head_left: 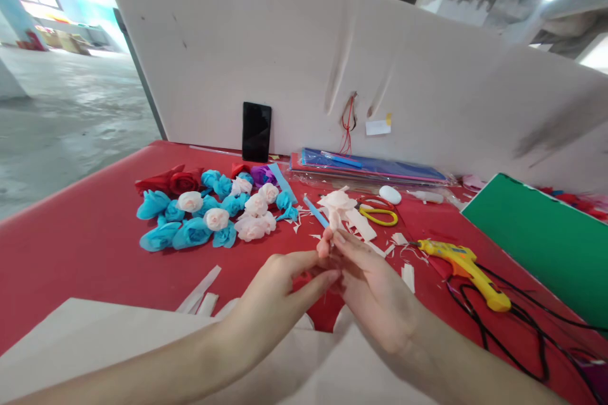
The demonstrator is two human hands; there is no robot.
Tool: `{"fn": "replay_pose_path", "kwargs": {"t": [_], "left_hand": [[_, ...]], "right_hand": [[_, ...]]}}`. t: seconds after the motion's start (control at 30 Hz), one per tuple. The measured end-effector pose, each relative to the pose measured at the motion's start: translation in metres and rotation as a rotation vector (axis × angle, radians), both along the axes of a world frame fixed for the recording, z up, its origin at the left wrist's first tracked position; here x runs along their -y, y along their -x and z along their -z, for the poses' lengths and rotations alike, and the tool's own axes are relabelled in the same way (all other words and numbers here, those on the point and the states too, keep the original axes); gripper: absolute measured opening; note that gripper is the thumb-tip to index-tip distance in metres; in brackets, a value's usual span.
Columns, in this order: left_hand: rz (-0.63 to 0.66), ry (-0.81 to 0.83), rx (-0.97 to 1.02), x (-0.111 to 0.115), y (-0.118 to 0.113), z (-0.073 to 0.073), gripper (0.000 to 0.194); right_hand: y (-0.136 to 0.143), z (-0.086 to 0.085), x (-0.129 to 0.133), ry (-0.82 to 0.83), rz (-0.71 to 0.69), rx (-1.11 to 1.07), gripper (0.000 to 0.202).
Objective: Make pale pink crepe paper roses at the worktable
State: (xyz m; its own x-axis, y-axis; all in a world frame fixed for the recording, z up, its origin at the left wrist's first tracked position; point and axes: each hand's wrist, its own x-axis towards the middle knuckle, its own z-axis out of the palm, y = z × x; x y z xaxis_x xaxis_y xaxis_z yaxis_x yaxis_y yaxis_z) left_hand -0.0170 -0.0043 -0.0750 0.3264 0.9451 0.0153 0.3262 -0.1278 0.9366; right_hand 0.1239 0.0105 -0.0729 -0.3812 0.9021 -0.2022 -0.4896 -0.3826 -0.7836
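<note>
A pale pink crepe-paper flower (336, 204) points away from me, its narrow base pinched between my fingertips. My left hand (284, 283) is closed, with thumb and fingers meeting my right hand (373, 281) at that base. The right fingers are also closed round the base, and part of them hides the lower end of the flower. Just beyond lie paper scraps (361, 225) and scissors (382, 215) with yellow and red handles. A cream paper sheet (118, 342) lies below my forearms.
Blue and pale pink paper flowers (217, 219) are grouped at left, near red ones (185, 182). A yellow glue gun (468, 269) with black cable lies at right by a green board (546, 253). Behind are a phone (256, 131) and wrapped paper sheets (380, 168) against a white panel.
</note>
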Motion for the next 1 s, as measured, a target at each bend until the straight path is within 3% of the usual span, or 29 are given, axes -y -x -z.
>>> {"fn": "replay_pose_path", "kwargs": {"t": [0.17, 0.33, 0.47, 0.7, 0.83, 1.0], "left_hand": [[0.059, -0.018, 0.001, 0.003, -0.003, 0.002, 0.036], [0.186, -0.05, -0.128, 0.017, 0.005, 0.004, 0.035], [0.14, -0.159, -0.247, 0.005, 0.021, 0.011, 0.029], [-0.029, -0.331, -0.474, -0.036, 0.06, 0.021, 0.018], [-0.165, -0.412, -0.642, -0.029, 0.084, 0.012, 0.025], [-0.308, -0.471, -0.828, -0.005, 0.111, 0.003, 0.03]], "right_hand": [[-0.001, -0.008, 0.0, 0.0, 0.04, -0.004, 0.02], [-0.018, -0.033, -0.018, -0.083, 0.252, -0.047, 0.009], [-0.029, -0.038, -0.031, -0.082, 0.337, -0.03, 0.011], [-0.021, -0.019, -0.032, -0.073, 0.26, 0.037, 0.007], [-0.011, -0.001, -0.026, -0.041, 0.151, 0.044, 0.011], [0.001, 0.024, -0.011, 0.027, -0.036, 0.046, 0.019]]}}
